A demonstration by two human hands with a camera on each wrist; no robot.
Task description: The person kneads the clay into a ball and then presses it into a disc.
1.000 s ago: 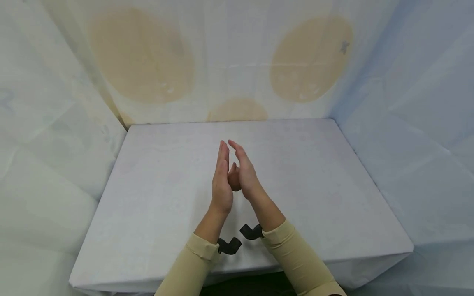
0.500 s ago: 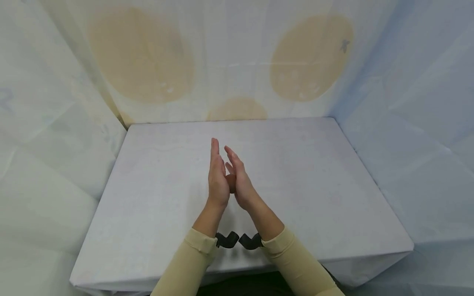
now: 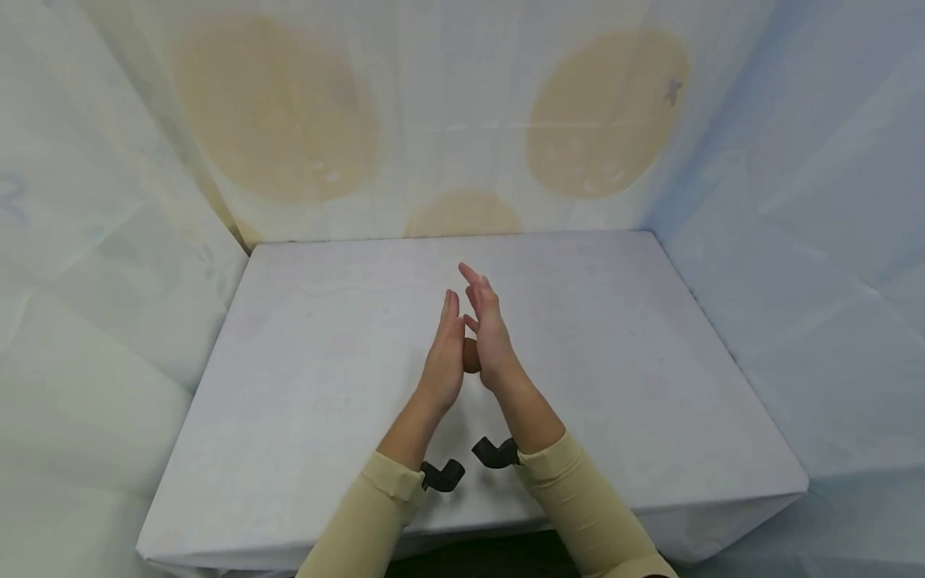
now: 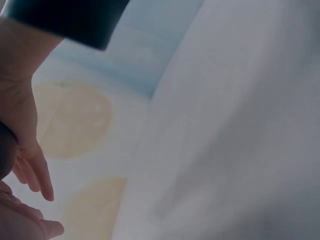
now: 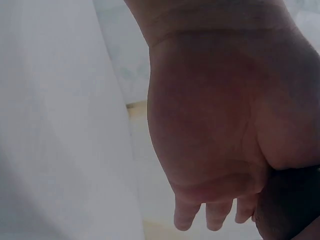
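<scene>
Over the middle of the white table (image 3: 318, 337), my two hands stand palm to palm. My left hand (image 3: 442, 357) and right hand (image 3: 491, 333) press a small brown lump (image 3: 470, 355) between their palms with fingers straight. The right fingertips reach farther forward than the left ones. Most of the lump is hidden by the palms. In the right wrist view the lump (image 5: 287, 210) shows as a dark round mass beside a palm. In the left wrist view only its edge (image 4: 5, 150) shows.
Pale sheeting with tan round patches (image 3: 278, 108) walls the table at the back and on both sides. Black camera mounts sit at my left wrist (image 3: 442, 475) and right wrist (image 3: 495, 453). The table's front edge (image 3: 470, 534) lies just under my forearms.
The palms have slid against each other. Half a second ago the left fingertips led; now the right hand is farther forward and the left has drawn back. The lump stays between them.
</scene>
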